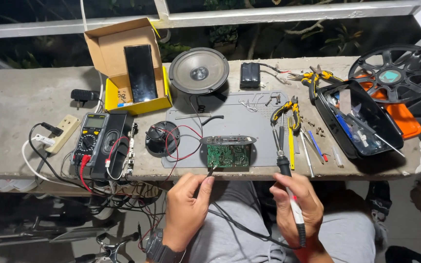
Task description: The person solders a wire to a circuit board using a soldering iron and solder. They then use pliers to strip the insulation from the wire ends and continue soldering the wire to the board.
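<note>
A green circuit board (228,156) on a black oval panel stands on a grey work mat (249,119) at the concrete ledge's front edge. My left hand (187,204) pinches a thin dark wire (210,171) whose end touches the board's lower left edge. My right hand (298,204) grips a soldering iron (283,165) with a black and white handle; its tip points up over the mat, to the right of the board. Its cable loops across my lap.
A multimeter (89,139), a small black speaker box (114,143) and a power strip (62,134) lie at left. A large speaker (199,70), a cardboard box holding a phone (141,73), pliers (288,111), screwdrivers and a black tool tray (359,119) sit behind and to the right.
</note>
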